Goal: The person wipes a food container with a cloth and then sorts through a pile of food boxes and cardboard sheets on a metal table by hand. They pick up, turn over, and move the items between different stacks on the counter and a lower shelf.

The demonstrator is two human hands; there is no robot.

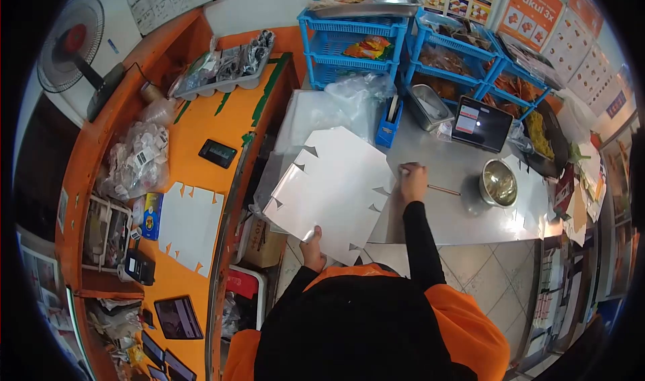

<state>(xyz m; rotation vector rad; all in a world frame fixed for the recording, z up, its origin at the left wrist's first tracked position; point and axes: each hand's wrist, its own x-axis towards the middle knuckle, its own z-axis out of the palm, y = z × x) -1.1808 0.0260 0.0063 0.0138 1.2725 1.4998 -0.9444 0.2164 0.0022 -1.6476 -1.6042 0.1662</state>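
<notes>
A large white die-cut cardboard sheet (336, 186) with notched edges slants in front of me, over the table's left part. My left hand (313, 252) grips its near edge, thumb on top and the other fingers hidden beneath. There seem to be more white layers under its left edge. Just right of the sheet, my right hand (413, 183) is closed above the metal table. A thin brown stick (445, 191) sticks out from that hand's right side; its other end is hidden. Farther right stands a round metal bowl (498, 183).
Behind the sheet are clear plastic bags (356, 106), a blue tape dispenser (389, 122), a metal container (431, 106) and a tablet (481, 124). Blue racks (353, 28) line the back. On the left, an orange counter (195, 139) bears a phone (218, 153) and another cut sheet (191, 226).
</notes>
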